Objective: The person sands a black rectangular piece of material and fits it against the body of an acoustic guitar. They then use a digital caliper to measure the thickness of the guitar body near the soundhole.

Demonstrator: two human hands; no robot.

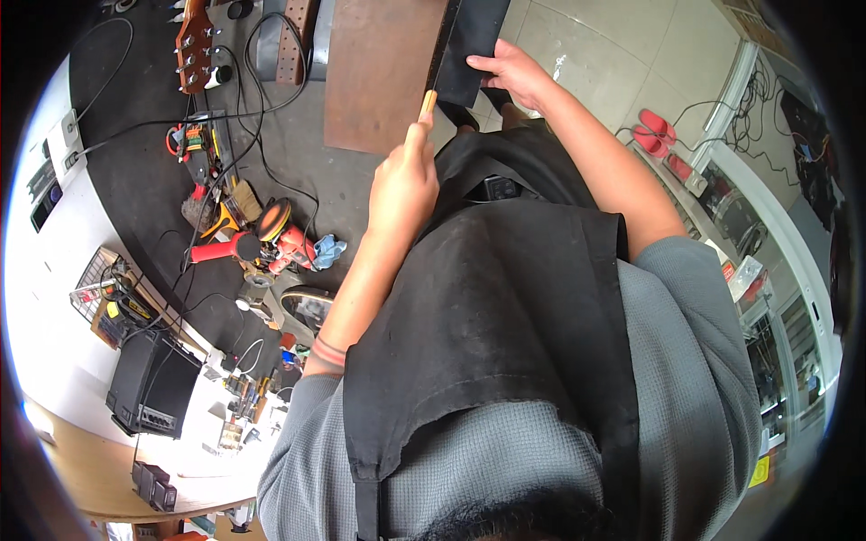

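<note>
1. Your left hand (406, 185) is closed round a wooden stick (428, 104), a finger or thumb stretched along it. The stick's far end meets the right edge of the brown sheet; what its tip does there is too small to tell.
2. Your right hand (521, 77) is partly closed on the near right edge of the black sheet (474, 50), thumb on top. The other fingers are mostly hidden.
3. Black sheet: just right of the brown sheet (379, 72), a narrow dark band between them.
4. Brown sheet: flat on the grey bench (334, 189), far of your left hand.
5. Farther left on the bench: a brown strip (290, 45) with holes, and a guitar headstock (191, 54) at the far left.
6. A black cable (244, 115) loops across the bench between headstock and brown sheet.
7. Left of your left forearm: a red power tool (290, 245) with a round pad, a blue cloth (329, 251) beside it, and a brush (242, 198) farther left.
8. Right: pale tiled floor (604, 63), red slippers (651, 133) on it.
</note>
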